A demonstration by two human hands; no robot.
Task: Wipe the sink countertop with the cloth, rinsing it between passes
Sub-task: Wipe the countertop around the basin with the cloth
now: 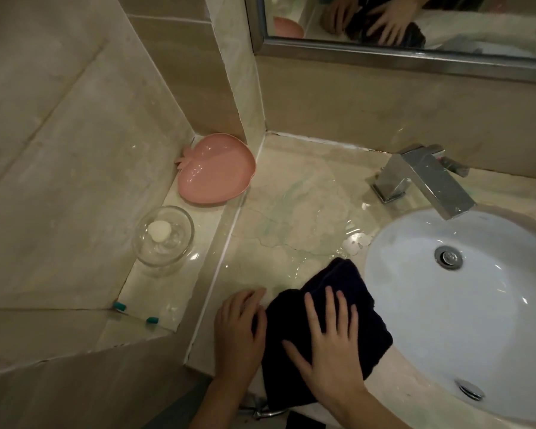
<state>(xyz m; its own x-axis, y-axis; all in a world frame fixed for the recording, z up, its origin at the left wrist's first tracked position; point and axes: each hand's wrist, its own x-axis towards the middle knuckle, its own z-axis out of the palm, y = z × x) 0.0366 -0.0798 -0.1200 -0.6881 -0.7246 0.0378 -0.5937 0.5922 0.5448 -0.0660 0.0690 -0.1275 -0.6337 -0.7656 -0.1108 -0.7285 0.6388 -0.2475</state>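
In the head view, a dark cloth (325, 320) is seen spread on the wet marble countertop (291, 193), just left of the white sink basin (464, 292), with its near edge hanging over the counter's front. The right hand (328, 342) is laid flat on top of the cloth, fingers straight and spread — nothing is clasped, the cloth is only pressed down. The left hand (239, 332) is placed at the cloth's left edge, its fingers bent over that edge and touching it; whether the fabric is actually pinched cannot be told. A film of water is visible on the counter between the cloth and the chrome faucet (424, 178), whose spout is extended over the basin. On the lower ledge to the left, a pink fruit-shaped dish (217, 171) is set in the corner, and a clear glass bowl (163, 239) holding a small white object is placed nearer the camera. Two small teal-tipped items (119, 305) are seen at the ledge's near end. Both hands and the cloth are reflected in the steel-framed mirror (415, 57) above — blurred.
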